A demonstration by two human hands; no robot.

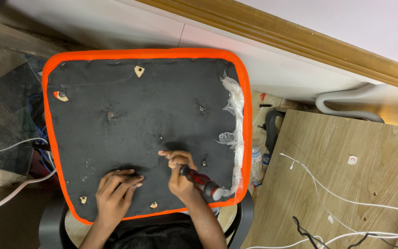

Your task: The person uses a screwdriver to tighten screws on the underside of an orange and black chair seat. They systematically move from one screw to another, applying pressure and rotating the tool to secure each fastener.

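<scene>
An upturned chair seat (130,97) lies in front of me, its underside covered in black fabric with an orange mesh border. My right hand (177,171) grips a screwdriver with a red and black handle (201,182), its tip hidden under my fingers against the fabric near a small screw hole. My left hand (114,190) rests flat on the fabric near the seat's front edge, fingers spread. Several small holes and torn spots showing bare wood dot the underside.
Crumpled clear plastic wrap (234,108) clings to the seat's right edge. A wooden board (346,184) with white cables lies at right. A grey corrugated hose (346,103) runs by the wall. A plastic bottle (256,161) and a black chair part (271,127) sit between seat and board.
</scene>
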